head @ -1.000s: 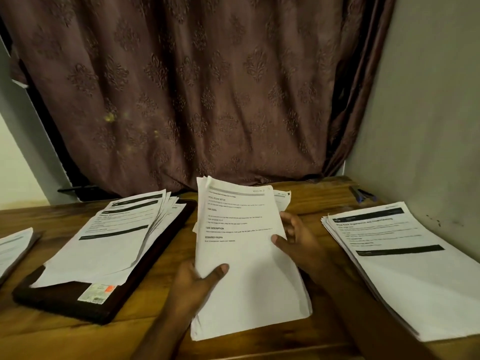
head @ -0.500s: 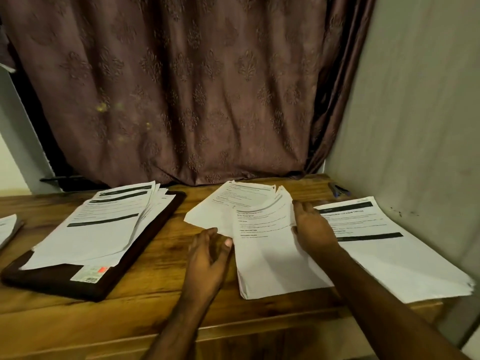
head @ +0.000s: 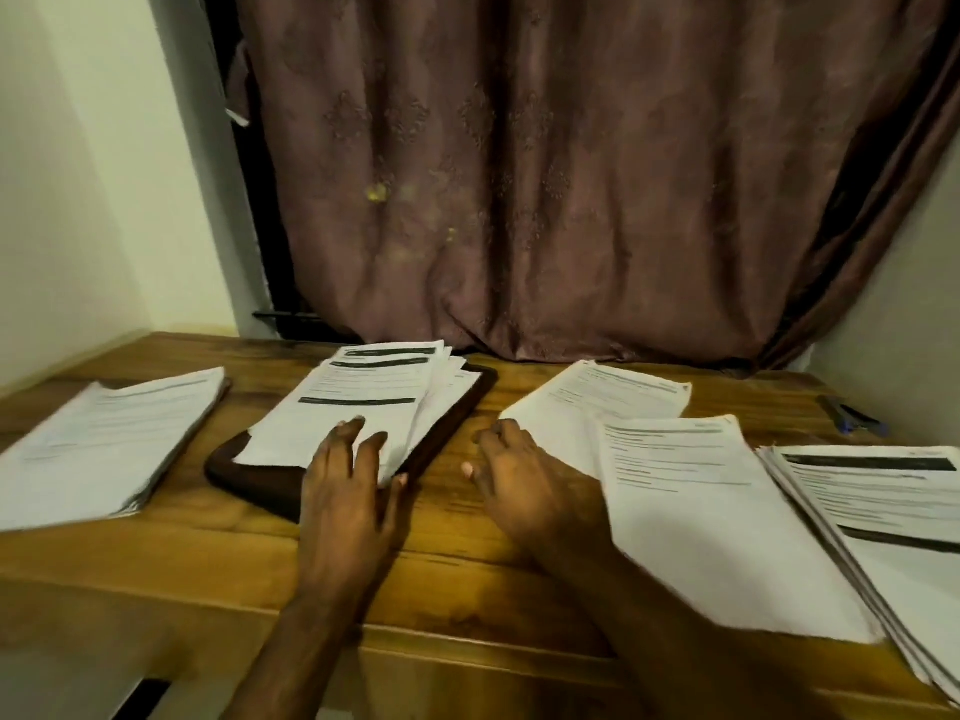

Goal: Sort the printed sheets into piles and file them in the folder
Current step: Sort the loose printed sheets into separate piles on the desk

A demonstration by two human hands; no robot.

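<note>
Loosely fanned printed sheets (head: 363, 407) lie askew on the dark folder (head: 260, 475).

Table (head: 457, 558) of varnished wood, grain visible, slight sheen. Sheets (head: 691, 506) of matt white paper with black print; folder (head: 260, 480) dark brown, smooth, faintly glossy, leather-like. Curtain (head: 571, 189) of brownish-mauve woven cloth, patterned, soft sheen; wall (head: 72, 189) matt painted.

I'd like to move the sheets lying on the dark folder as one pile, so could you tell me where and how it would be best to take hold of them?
Probably at the near right corner of the pile, coming from the front. There the fanned sheets overhang the dark folder, so a thumb could slip under, and the left hand already rests there. Pinch across all layers, since the edges are splayed.
</note>
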